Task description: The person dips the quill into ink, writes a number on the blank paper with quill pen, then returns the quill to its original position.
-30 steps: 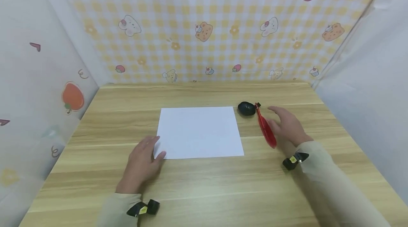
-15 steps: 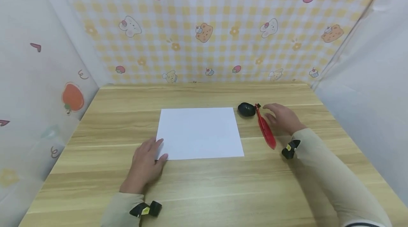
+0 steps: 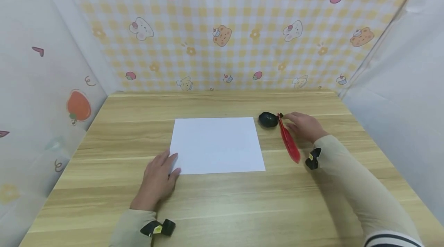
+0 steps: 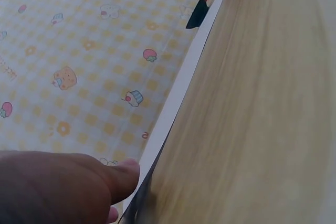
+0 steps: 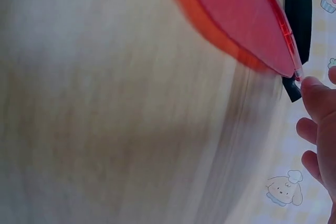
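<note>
A white sheet of paper [image 3: 218, 145] lies on the wooden table. My left hand [image 3: 157, 179] rests at its front left corner, thumb and fingers spread, fingertips over the edge; in the left wrist view the thumb [image 4: 123, 177] is beside the sheet's edge. To the paper's right stands a black oval base [image 3: 268, 120]. From its small side holder a red feather-shaped pen [image 3: 289, 143] slants toward me. My right hand [image 3: 305, 126] is just right of the pen's lower end, fingers loosely bent. In the right wrist view a fingertip [image 5: 314, 90] overlaps the holder end of the pen.
A yellow checked cloth [image 3: 222, 58] with cartoon prints hangs behind the table [image 3: 225, 208]. White sheets close off the left side [image 3: 34, 104] and right side [image 3: 399, 96]. A small black camera is strapped on each wrist.
My right hand has moved left and slightly forward, up to the pen's lower end. My left hand has shifted slightly right at the paper's corner. Paper, base and pen look unmoved.
</note>
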`<state>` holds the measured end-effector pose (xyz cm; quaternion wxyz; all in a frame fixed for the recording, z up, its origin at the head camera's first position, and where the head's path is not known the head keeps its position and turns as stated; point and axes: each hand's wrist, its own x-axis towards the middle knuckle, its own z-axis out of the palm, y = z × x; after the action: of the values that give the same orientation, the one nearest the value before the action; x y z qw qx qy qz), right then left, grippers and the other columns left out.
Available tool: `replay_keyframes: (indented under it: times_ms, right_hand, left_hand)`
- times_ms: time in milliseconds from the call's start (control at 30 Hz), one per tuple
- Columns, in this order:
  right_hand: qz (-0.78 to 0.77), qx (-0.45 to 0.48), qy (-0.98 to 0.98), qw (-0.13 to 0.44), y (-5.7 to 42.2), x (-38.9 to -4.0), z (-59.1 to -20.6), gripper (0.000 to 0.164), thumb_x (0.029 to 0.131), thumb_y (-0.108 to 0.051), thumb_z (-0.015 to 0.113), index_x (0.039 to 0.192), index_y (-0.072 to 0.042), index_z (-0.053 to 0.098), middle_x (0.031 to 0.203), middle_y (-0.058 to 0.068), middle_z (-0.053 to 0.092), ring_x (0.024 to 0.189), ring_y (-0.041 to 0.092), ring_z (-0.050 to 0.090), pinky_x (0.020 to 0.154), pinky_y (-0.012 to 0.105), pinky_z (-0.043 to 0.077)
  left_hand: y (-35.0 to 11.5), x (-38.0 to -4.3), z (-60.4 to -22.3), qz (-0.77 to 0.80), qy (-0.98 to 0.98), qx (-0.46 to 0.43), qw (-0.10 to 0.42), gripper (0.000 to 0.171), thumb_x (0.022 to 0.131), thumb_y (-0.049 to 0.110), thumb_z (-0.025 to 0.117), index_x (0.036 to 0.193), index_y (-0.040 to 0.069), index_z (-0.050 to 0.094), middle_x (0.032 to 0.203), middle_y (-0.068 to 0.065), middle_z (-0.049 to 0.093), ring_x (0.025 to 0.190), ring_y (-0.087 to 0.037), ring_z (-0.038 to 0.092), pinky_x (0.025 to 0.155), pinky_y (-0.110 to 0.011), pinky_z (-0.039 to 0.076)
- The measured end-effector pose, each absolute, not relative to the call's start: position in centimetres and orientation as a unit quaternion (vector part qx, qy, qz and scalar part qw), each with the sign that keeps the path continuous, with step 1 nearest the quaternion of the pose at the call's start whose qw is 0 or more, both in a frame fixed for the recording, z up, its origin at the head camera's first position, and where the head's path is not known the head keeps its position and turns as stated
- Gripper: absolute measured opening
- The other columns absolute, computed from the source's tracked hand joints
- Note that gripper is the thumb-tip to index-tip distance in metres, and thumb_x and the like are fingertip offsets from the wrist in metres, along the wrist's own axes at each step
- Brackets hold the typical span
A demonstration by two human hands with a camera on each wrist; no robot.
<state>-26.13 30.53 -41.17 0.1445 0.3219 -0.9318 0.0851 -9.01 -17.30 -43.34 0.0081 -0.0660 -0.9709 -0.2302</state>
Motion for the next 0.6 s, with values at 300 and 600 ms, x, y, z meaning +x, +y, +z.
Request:
replay_keyframes:
  times_ms: [300,600]
  right_hand:
    - [0.074,0.344,-0.929,0.117,30.32,-26.57,-41.2,0.024,0.083,-0.002,0.074,0.107,-0.007,0.07,0.098,0.011,0.07,0.084,0.027,0.069,0.071,0.043,0.057]
    - [0.069,0.357,-0.926,0.1,30.2,-26.52,-41.54,0.029,0.081,0.002,0.075,0.108,-0.009,0.069,0.099,0.01,0.07,0.084,0.027,0.069,0.068,0.042,0.057]
  left_hand:
    - [-17.36,-8.96,-43.46,-0.213,-0.975,-0.068,0.002,0.046,0.095,0.019,0.059,0.136,-0.001,0.053,0.145,-0.03,0.038,0.134,-0.051,0.027,0.108,-0.063,0.019]
    - [-17.32,-8.93,-43.3,-0.205,-0.977,-0.065,-0.008,0.047,0.095,0.02,0.06,0.136,0.0,0.052,0.145,-0.029,0.038,0.135,-0.05,0.027,0.109,-0.063,0.019]
